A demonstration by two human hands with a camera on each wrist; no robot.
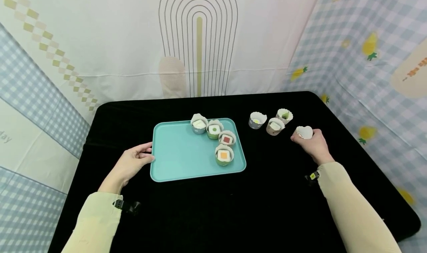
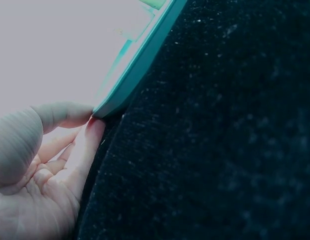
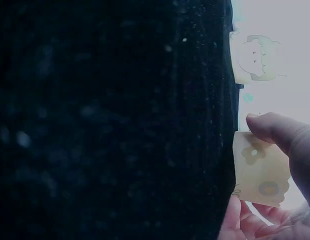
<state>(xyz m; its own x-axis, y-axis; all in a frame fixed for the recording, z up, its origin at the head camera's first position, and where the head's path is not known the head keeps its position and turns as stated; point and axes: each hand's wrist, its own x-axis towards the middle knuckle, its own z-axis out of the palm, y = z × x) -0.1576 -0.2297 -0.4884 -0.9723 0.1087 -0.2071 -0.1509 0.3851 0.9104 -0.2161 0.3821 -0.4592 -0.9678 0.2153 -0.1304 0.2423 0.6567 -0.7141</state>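
One turquoise tray [image 1: 180,153], flat on a black table [image 1: 213,212], its left edge pinched between the thumb and fingers of the left hand [image 1: 131,164]. Aboard, along its far and right sides, four filled paper cups: a grey-blue cup [image 1: 199,131], a green cup [image 1: 214,135], a red-square cup [image 1: 233,139], an orange-square cup [image 1: 221,163]. Off the tray, to its right, three more: a grey cup [image 1: 255,125], a pinkish cup [image 1: 273,131], a green-filled cup [image 1: 282,112]. One white-rimmed cup [image 1: 304,132], gripped by the right hand [image 1: 315,145], beyond those; whether lifted, I cannot tell. Tally, in my judgement: loading half done, four aboard, four outstanding, counting the gripped one.
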